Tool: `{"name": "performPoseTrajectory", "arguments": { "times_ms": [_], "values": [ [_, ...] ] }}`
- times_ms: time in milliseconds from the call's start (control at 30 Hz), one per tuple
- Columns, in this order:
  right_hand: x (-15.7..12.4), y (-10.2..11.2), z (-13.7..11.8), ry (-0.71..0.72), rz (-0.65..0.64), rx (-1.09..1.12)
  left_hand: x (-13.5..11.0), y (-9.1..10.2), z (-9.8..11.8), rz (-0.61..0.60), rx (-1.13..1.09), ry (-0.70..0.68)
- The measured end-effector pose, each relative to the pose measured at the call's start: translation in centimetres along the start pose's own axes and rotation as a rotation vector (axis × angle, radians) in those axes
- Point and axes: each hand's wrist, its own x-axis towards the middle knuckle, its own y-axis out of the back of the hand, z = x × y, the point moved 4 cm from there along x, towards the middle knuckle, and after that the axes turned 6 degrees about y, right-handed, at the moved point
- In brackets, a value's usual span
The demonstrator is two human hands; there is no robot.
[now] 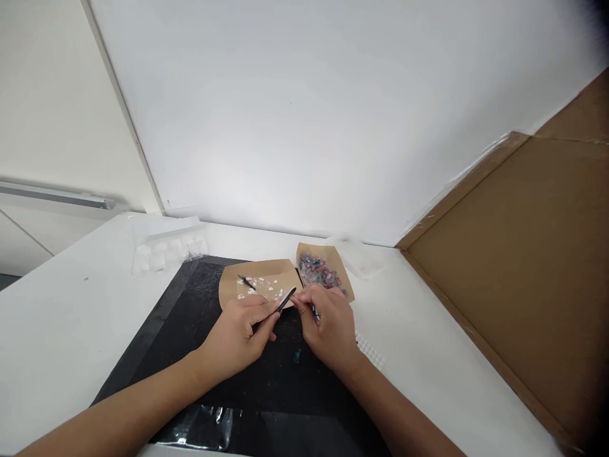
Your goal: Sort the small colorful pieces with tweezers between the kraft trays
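My left hand (pixel 240 333) is closed around a slim black-and-white strip (pixel 287 298), perhaps a hair clip, whose tip points up and to the right. Close to that tip, the fingers of my right hand (pixel 330 324) are pinched together; whatever they hold is too small to make out. Behind my left hand, a brown paper tray (pixel 227 279) holds white flakes and a dark thin piece (pixel 246 282). Another brown paper tray (pixel 343 261), behind my right hand, holds many coloured chips (pixel 318 270). A small blue-green bit (pixel 297 355) lies on the black mat (pixel 266 387) between my forearms.
On the white table (pixel 57 324), a clear compartment box (pixel 155 257) stands at the back left. A translucent lid or tray (pixel 359 257) lies at the back right. A sheet of white dots (pixel 370 349) is partly behind my right wrist. Brown cardboard (pixel 518 254) borders the right side.
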Motion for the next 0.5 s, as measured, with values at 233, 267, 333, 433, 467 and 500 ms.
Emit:
{"name": "performPoseTrajectory", "arguments": {
  "times_ms": [233,267,333,433,467,500],
  "values": [
    [0.27,0.4,-0.13,0.002,0.058,-0.028,-0.01,0.18,0.24,0.014,-0.014,-0.025],
    [0.26,0.48,-0.09,0.0,0.067,-0.021,-0.02,0.16,0.23,0.015,-0.017,-0.022],
    [0.18,0.39,-0.18,0.016,0.035,0.019,-0.04,0.09,0.14,0.016,-0.018,-0.018],
    [-0.07,0.12,-0.31,0.023,-0.015,0.049,-0.04,-0.08,0.09,0.009,-0.014,-0.033],
    [-0.13,0.13,-0.24,0.008,0.001,0.041,-0.03,-0.12,0.09,0.008,-0.016,-0.038],
    [-0.17,0.17,-0.13,-0.01,0.027,0.031,-0.03,-0.15,0.09,0.009,-0.018,-0.04]
  ]
}}
